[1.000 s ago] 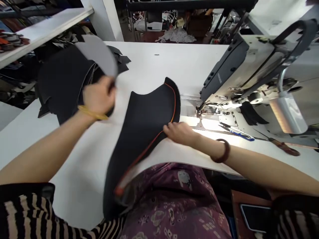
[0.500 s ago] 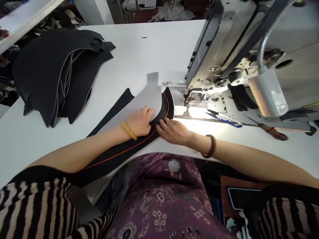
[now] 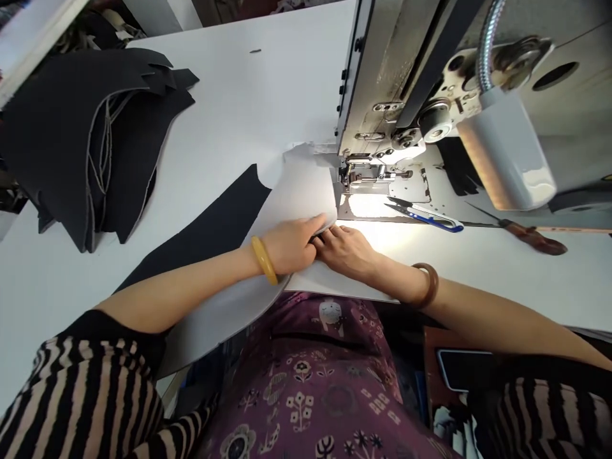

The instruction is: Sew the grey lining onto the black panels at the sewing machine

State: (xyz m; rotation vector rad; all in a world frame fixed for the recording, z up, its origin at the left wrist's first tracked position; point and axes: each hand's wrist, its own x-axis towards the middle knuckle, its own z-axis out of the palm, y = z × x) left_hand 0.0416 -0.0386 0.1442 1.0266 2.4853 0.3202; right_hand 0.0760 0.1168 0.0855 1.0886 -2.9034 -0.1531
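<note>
My left hand [image 3: 289, 247], with a yellow bangle at the wrist, is closed on the right edge of a pale grey-backed fabric panel [image 3: 302, 194]. Fingertips of my right hand [image 3: 346, 251] pinch the same edge close beside it, with a sliver of black showing between the hands. The panel's grey side faces up, and its lower part hangs over the table's front edge. Partly under it lies a black fabric piece [image 3: 205, 223]. The needle and presser foot area of a sewing machine [image 3: 345, 178] is just beyond the panel's upper right edge.
A stack of black cut pieces [image 3: 129, 127] lies at the left on the white table [image 3: 239, 95]. Blue-handled thread snips [image 3: 425, 215] and a wooden-handled awl [image 3: 530, 237] lie at the right. A lamp [image 3: 509, 153] hangs beside the machine, above the table.
The panel's black face with orange stitching is now covered by its grey side. My left hand has moved right, to the panel's edge beside my right hand. The view has shifted slightly.
</note>
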